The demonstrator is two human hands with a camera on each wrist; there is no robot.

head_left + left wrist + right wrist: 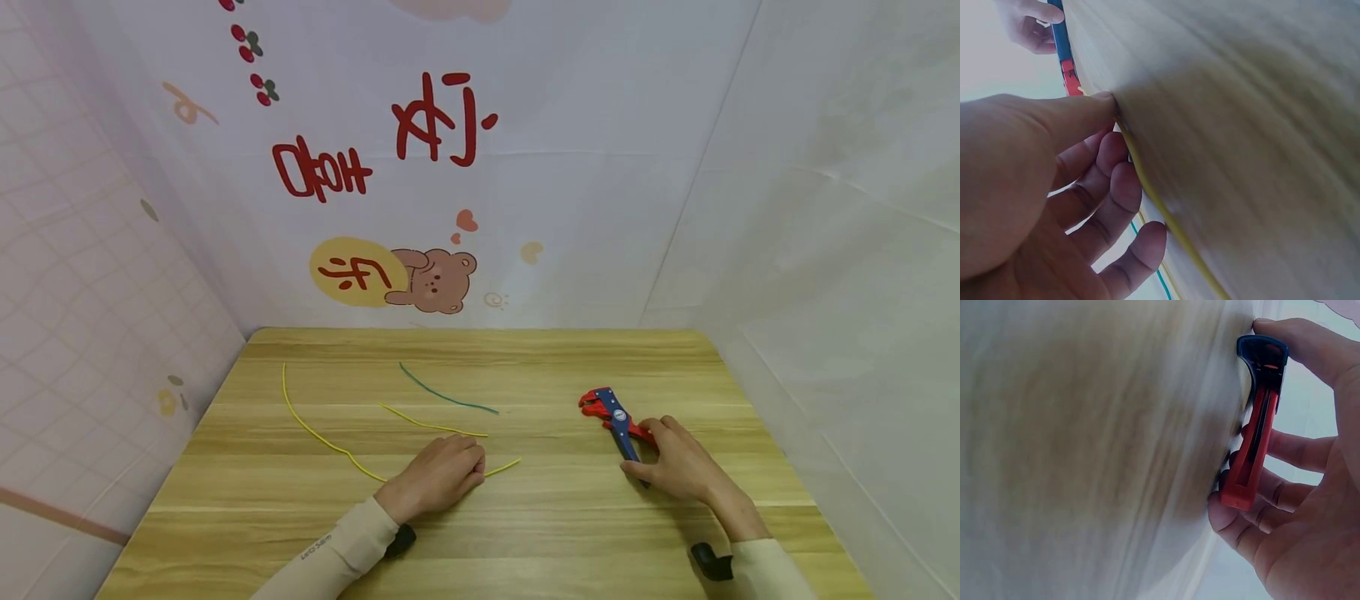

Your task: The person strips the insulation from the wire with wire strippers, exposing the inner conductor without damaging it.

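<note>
My left hand (438, 473) is low on the table over a long yellow wire (311, 431), whose short right end sticks out past the fingers. In the left wrist view, thumb and forefinger pinch this yellow wire (1169, 219) close to the wood. On the right, my right hand (678, 458) holds the handles of a red and blue wire stripper (619, 417) lying on the table, its head pointing away to the left. From the right wrist, the fingers curl at the red handle (1247, 459) and the thumb sits by the blue handle (1263, 350).
A shorter yellow wire (431, 425) lies just beyond the left hand, with a green wire (448, 398) farther back. The wooden table (540, 533) meets a printed white backdrop (585, 167) at its far edge and white sheets at both sides.
</note>
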